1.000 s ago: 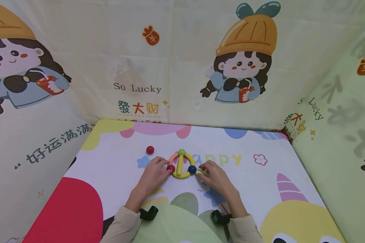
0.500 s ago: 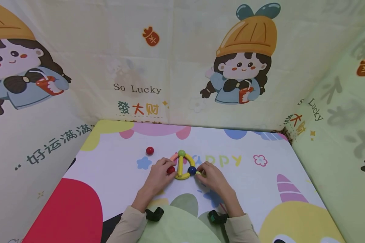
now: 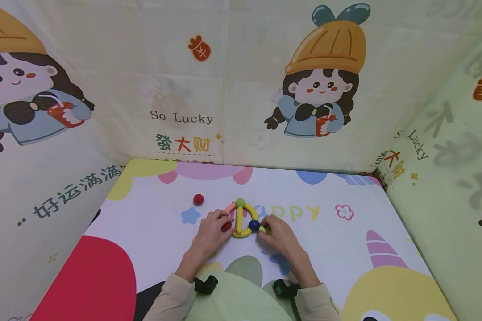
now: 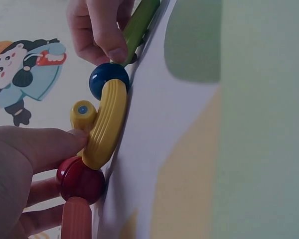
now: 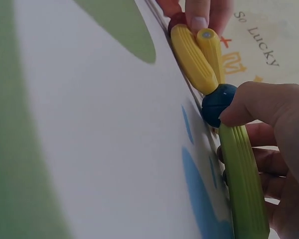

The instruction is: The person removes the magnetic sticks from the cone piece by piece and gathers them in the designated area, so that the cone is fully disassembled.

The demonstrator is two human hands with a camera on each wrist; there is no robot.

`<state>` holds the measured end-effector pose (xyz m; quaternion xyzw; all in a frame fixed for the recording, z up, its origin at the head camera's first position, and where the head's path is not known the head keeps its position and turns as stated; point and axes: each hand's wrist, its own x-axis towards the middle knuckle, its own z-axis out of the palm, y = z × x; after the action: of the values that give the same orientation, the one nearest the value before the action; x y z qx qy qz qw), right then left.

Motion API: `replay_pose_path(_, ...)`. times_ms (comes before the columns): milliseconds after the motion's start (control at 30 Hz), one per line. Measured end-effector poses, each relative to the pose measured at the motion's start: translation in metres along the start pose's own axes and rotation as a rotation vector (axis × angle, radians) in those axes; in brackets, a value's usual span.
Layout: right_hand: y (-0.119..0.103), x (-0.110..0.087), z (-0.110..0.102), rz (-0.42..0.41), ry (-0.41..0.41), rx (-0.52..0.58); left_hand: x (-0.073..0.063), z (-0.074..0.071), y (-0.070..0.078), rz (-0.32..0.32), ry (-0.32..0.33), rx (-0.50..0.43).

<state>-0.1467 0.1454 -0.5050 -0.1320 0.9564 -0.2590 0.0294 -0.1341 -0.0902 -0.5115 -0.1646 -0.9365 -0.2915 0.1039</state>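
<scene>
A ring of magnetic building pieces lies on the table between both hands. My left hand (image 3: 213, 232) grips the red ball (image 4: 80, 180), its thumb against the end of the curved yellow rod (image 4: 107, 124). From that ball a salmon rod (image 4: 76, 219) runs toward the green ball (image 3: 240, 203) at the top. A straight yellow rod (image 3: 238, 219) crosses the ring from there. My right hand (image 3: 282, 236) pinches a green rod (image 5: 244, 184) where it meets the blue ball (image 5: 220, 105), with the thumb overlapping that ball.
A loose red ball (image 3: 198, 199) sits beyond the left hand. The table (image 3: 152, 249) has a printed cover with coloured shapes. Cloth walls (image 3: 245, 89) with cartoon figures rise behind and at both sides.
My left hand has shifted right and its fingers have closed further over the red ball, now partly hidden. The right hand stays near the blue ball, with only a slight shift.
</scene>
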Motion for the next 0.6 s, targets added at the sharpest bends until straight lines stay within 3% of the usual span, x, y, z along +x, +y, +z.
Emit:
replay_pose_path(400, 0.0039, 0.0004, 0.0041, -0.039, 0.054, 0.016, -0.0011, 0.0012, -0.0016, -0.004, 0.002, -0.03)
replay_pose_path(600, 0.0045, -0.0001, 0.0036, -0.03, 0.052, 0.012, -0.0021, 0.003, -0.0027, -0.048, -0.015, -0.051)
